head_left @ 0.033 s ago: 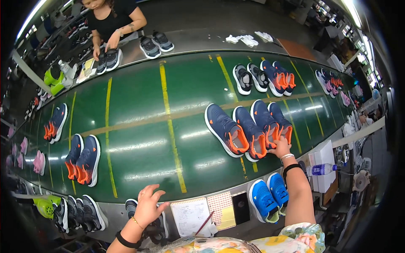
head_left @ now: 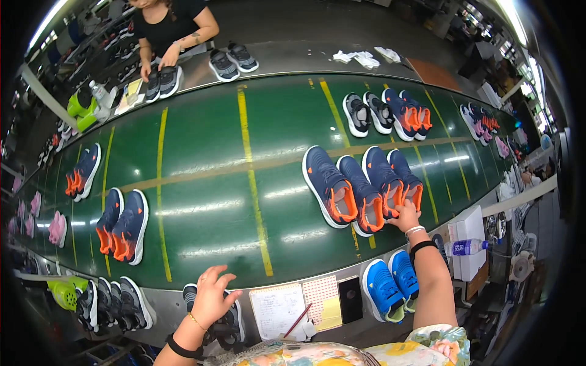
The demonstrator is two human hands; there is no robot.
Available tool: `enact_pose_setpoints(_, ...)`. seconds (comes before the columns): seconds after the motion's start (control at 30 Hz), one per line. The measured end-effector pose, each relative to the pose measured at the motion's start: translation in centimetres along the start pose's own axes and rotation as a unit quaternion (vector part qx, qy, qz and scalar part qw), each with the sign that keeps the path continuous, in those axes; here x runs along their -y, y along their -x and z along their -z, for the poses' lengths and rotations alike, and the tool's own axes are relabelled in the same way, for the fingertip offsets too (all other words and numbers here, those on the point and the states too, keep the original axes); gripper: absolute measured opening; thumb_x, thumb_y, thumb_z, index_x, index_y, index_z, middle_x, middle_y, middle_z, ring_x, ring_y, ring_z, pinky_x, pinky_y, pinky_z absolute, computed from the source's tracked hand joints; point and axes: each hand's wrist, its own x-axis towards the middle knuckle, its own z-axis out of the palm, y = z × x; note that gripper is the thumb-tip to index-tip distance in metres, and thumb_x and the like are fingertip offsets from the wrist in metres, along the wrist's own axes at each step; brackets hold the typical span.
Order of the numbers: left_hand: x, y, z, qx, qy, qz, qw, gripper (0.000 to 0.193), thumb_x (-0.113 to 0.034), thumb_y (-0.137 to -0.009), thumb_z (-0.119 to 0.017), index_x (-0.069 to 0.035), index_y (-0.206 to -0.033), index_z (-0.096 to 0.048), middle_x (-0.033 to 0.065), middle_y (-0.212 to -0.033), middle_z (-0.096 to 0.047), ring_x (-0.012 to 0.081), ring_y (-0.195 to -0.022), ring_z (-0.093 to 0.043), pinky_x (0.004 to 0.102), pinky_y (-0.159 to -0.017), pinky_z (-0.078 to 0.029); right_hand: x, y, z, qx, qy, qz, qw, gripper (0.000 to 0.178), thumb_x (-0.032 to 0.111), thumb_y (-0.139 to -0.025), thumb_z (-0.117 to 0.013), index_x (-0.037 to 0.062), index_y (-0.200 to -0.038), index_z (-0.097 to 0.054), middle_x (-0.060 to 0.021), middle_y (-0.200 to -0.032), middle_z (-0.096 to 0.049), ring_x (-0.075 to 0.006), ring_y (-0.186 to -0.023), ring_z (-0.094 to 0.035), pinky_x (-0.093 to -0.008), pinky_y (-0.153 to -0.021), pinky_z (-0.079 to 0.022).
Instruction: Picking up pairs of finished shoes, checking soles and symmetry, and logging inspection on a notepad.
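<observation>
On the green belt (head_left: pixel 207 238), 4 navy shoes (head_left: pixel 381 174) sit; the right hand (head_left: pixel 405 218) has fingers half-curled at heels, grip unclear; the left hand (head_left: pixel 209 301) has fingers spread, empty.

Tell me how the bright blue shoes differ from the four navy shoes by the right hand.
Colour: the blue shoes show pale green at the collar; the navy shoes show orange.
Place: the blue shoes sit on the metal ledge, the navy shoes on the green belt.
Number: two blue shoes, four navy shoes.
Shared: white soles, and toes pointing away from the person.
</observation>
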Motion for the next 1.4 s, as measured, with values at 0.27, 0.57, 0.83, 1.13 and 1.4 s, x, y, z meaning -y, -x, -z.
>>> enact_pose_setpoints(0.27, 6.1, 10.3, 3.0, -0.098, 0.053, 0.093, 0.989, 0.032, -0.022, -0.072, -0.068, -0.007, -0.098, -0.058, 0.0133, -0.115, -0.050, 0.0324, -0.110, -0.045, 0.0412, -0.092, -0.036, 22.6, 7.9, -1.7, -0.032, -0.014, 0.074, 0.997, 0.041, 0.030, -0.055, -0.080, 0.0158, -0.090, -0.065, -0.0074, -0.105, -0.047, -0.0288, -0.106, -0.044, -0.0695, -0.085, -0.031)
enact_pose_setpoints(0.57, 13.5, 28.1, 5.8, -0.198, 0.108, 0.209, 0.952, 0.032, -0.028, -0.074, -0.066, -0.008, -0.099, -0.060, 0.0132, -0.116, -0.049, 0.0327, -0.111, -0.044, 0.0421, -0.092, -0.035, 53.9, 22.1, -3.7, 0.050, 0.016, 0.155, 0.986, 0.041, 0.041, -0.068, -0.070, 0.0189, -0.101, -0.061, -0.0112, -0.112, -0.048, -0.0308, -0.112, -0.042, -0.0703, -0.081, -0.032)
enact_pose_setpoints(0.83, 16.9, 41.0, 6.1, -0.285, 0.115, 0.334, 0.891, 0.032, -0.024, -0.072, -0.069, -0.005, -0.096, -0.060, 0.0140, -0.113, -0.050, 0.0335, -0.107, -0.045, 0.0415, -0.091, -0.037, 74.1, 29.3, -5.8, 0.130, -0.088, 0.336, 0.929, 0.042, 0.034, -0.073, -0.066, 0.0265, -0.113, -0.057, -0.0110, -0.120, -0.048, -0.0309, -0.113, -0.044, -0.0601, -0.081, -0.036)
enact_pose_setpoints(1.13, 21.0, 41.6, 7.6, -0.273, 0.110, 0.244, 0.924, 0.032, -0.023, -0.073, -0.068, -0.006, -0.099, -0.059, 0.0129, -0.112, -0.051, 0.0326, -0.106, -0.047, 0.0409, -0.090, -0.038, 66.9, 36.1, -4.2, 0.095, -0.334, 0.579, 0.738, 0.047, 0.015, -0.078, -0.063, 0.0111, -0.121, -0.047, -0.0202, -0.127, -0.040, -0.0371, -0.116, -0.041, -0.0400, -0.097, -0.036)
enact_pose_setpoints(1.4, 21.8, 31.2, 4.1, -0.026, 0.277, 0.103, 0.955, 0.046, -0.027, -0.077, -0.066, -0.004, -0.114, -0.050, 0.0153, -0.110, -0.053, 0.0304, -0.102, -0.052, 0.0366, -0.088, -0.042, 43.7, 36.8, -1.8, 0.045, -0.529, 0.206, 0.822, 0.053, 0.004, -0.080, -0.058, 0.0067, -0.128, -0.037, -0.0103, -0.117, -0.044, -0.0169, -0.096, -0.050, -0.0294, -0.079, -0.046)
